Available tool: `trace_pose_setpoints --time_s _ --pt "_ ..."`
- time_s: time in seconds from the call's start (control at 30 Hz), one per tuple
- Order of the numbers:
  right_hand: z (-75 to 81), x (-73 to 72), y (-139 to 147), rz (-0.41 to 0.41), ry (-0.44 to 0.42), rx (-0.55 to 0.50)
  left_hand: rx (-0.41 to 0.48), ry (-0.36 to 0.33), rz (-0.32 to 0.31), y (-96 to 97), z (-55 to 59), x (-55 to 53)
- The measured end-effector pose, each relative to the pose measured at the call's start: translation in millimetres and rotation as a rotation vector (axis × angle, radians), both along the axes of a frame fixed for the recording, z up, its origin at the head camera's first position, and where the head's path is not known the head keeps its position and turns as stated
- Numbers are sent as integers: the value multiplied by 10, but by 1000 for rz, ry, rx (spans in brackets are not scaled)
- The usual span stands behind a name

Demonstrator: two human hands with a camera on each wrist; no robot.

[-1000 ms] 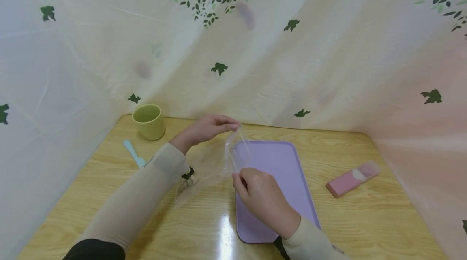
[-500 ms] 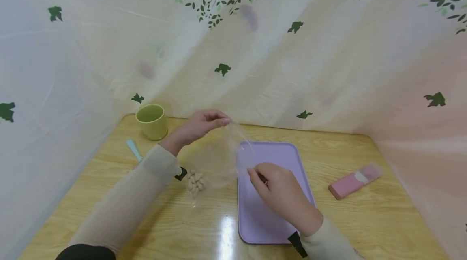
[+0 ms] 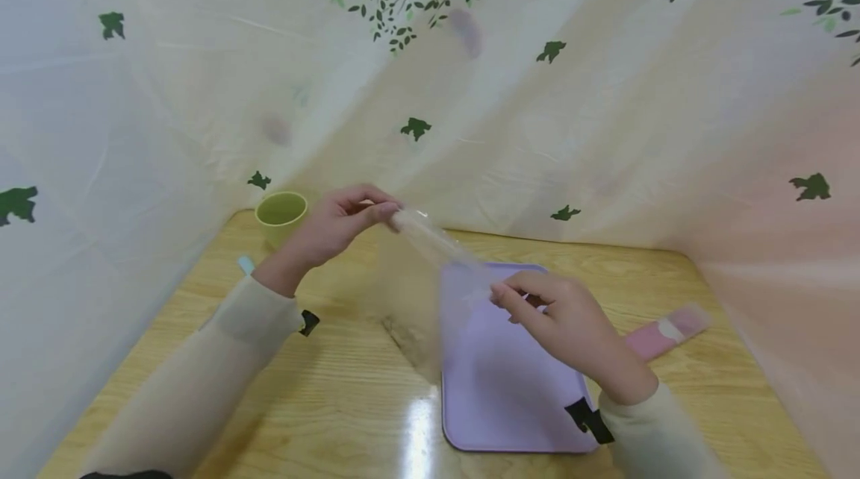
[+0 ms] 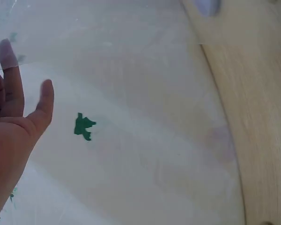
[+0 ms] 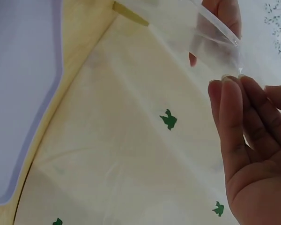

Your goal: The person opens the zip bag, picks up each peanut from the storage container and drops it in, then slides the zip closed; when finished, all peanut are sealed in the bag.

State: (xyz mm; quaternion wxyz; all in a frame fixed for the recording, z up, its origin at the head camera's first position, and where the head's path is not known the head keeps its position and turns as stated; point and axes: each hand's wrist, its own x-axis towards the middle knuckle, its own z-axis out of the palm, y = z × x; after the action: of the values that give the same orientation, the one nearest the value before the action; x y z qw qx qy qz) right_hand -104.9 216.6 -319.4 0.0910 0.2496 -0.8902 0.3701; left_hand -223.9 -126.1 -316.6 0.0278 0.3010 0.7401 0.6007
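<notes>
A clear plastic bag hangs between my two hands above the table, its open mouth stretched along the top. My left hand pinches one corner of the mouth, higher up and to the left. At the lower right corner my right hand pinches the edge between thumb and fingertips. Small pale pieces lie blurred in the bag's bottom. The bag overlaps the left side of a purple tray in the head view. In the right wrist view, clear film runs up from the right fingertips.
A yellow-green cup stands at the back left, partly behind my left hand. The end of a light blue utensil shows by the left sleeve. A pink pack lies right of the tray. A printed curtain borders the table.
My right hand has moved right and up, and my left hand left and up, stretching the mouth wider. The bag with its pale pieces has lifted and swung right toward the tray.
</notes>
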Motion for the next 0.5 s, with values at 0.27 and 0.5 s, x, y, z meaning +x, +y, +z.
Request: trace_pose_setpoints --time_s 0.27,0.5 --pt "173 -26 81 33 -90 -132 55 80 -46 -50 106 114" --pt "240 -67 147 53 -27 -170 82 151 -66 -65 91 169"
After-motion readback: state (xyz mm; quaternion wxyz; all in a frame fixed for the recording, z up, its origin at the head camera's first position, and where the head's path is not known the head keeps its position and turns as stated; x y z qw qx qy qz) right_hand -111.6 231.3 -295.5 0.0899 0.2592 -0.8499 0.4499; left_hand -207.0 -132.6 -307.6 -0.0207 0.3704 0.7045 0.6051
